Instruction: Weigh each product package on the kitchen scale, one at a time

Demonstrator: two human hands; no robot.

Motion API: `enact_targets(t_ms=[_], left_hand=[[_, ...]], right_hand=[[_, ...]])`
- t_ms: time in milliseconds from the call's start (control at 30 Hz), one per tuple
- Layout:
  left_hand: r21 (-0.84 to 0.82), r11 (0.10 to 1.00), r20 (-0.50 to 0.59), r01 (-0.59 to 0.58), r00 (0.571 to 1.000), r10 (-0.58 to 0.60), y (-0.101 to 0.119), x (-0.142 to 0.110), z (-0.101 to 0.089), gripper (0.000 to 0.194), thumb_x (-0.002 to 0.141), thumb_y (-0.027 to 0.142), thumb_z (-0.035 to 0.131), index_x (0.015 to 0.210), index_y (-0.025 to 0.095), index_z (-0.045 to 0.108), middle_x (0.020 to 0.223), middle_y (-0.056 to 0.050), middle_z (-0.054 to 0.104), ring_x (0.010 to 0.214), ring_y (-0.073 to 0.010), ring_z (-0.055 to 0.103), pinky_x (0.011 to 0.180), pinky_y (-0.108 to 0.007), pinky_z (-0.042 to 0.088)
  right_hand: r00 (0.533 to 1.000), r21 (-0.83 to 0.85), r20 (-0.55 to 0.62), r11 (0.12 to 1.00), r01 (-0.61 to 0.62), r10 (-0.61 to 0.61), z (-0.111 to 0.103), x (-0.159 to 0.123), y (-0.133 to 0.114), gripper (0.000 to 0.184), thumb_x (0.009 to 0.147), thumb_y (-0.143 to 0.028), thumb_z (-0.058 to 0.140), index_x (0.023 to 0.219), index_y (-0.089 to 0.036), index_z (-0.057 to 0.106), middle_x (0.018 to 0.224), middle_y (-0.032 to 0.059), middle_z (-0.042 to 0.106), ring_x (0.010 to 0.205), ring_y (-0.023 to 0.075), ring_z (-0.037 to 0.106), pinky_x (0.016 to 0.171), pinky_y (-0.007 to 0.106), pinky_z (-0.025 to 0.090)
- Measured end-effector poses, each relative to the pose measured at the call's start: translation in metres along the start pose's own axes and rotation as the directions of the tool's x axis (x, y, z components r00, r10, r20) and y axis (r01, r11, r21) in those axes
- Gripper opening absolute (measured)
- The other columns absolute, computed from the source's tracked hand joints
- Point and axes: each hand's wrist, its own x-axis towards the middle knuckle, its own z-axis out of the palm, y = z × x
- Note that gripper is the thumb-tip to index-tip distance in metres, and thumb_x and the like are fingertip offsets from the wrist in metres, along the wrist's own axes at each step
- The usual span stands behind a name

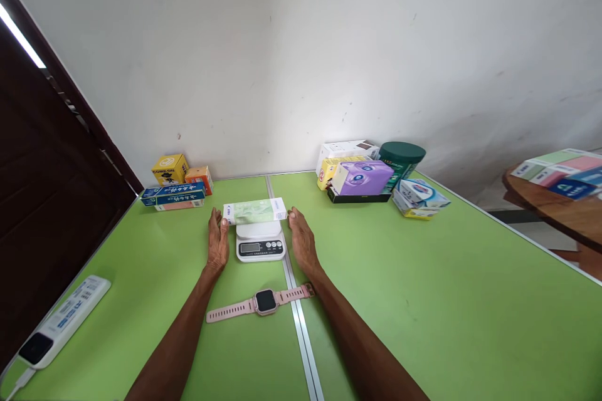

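pale-green-and-white oblong carton: laid across our white plastic scale
our left hand, right hand: loosely open at its ends, grip unclear
release: not yet, we judge

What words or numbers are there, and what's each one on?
"COME ON": on the yellow box at the left.
Blue box in front of it: big white characters, too blurred to quote.
Too small or blurred: print on the pale green box, scale, purple pack, green tub, white device and other boxes.
No readable numbers.
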Motion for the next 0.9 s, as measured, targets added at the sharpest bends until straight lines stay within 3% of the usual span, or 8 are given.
enact_targets(t_ms=[133,367,700,800,900], left_hand=[[-0.011,1.000,0.021,-0.009,1.000,0.009,0.011,-0.008,0.003,0.110,0.097,0.093,0.046,0.177,0.017,0.036,0.183,-0.023,0.039,0.174,-0.0381,0.034,0.145,-0.052,0.024],[-0.011,0.999,0.084,0.040,0.996,-0.039,0.026,-0.023,0.010,0.101,0.100,0.088,0.048,0.176,0.022,0.038,0.191,-0.014,0.026,0.180,-0.0331,0.017,0.147,-0.047,0.015],[-0.079,0.991,0.032,0.109,0.994,-0.107,0.047,-0.028,0.015,0.092,0.105,0.083,0.044,0.175,0.023,0.041,0.187,-0.014,0.036,0.177,-0.0318,0.027,0.145,-0.044,0.023],[-0.103,0.994,-0.046,0.033,0.998,-0.037,0.055,-0.016,0.008,0.086,0.108,0.081,0.041,0.174,0.025,0.042,0.188,-0.012,0.034,0.177,-0.0304,0.027,0.144,-0.042,0.025],[-0.100,0.995,-0.147,-0.014,0.989,-0.001,0.060,0.012,-0.011,0.078,0.111,0.077,0.038,0.170,0.027,0.045,0.183,-0.013,0.042,0.174,-0.0298,0.035,0.143,-0.044,0.027]], right_hand=[[0.995,0.028,0.087,0.998,-0.049,0.046,-0.002,-0.003,-0.016,0.107,0.094,-0.100,0.043,0.163,-0.021,0.062,0.173,0.0179,0.057,0.165,0.0378,0.049,0.141,0.059,0.033],[0.986,0.026,0.164,0.999,-0.048,0.043,-0.001,-0.007,-0.027,0.109,0.089,-0.105,0.045,0.161,-0.026,0.065,0.172,0.0139,0.059,0.169,0.0392,0.041,0.142,0.063,0.025],[0.984,0.015,0.167,0.997,-0.074,0.071,-0.002,-0.009,-0.040,0.116,0.087,-0.106,0.046,0.165,-0.021,0.062,0.173,0.0168,0.057,0.167,0.0418,0.044,0.142,0.063,0.027],[0.984,0.028,0.179,0.999,-0.027,0.022,0.012,-0.005,-0.056,0.102,0.095,-0.098,0.047,0.167,-0.027,0.060,0.176,0.0121,0.054,0.170,0.0396,0.040,0.142,0.062,0.028],[0.966,0.028,0.259,1.000,0.012,-0.019,0.040,0.002,-0.081,0.103,0.096,-0.097,0.048,0.171,-0.027,0.054,0.180,0.0113,0.048,0.172,0.0391,0.034,0.142,0.063,0.027]])
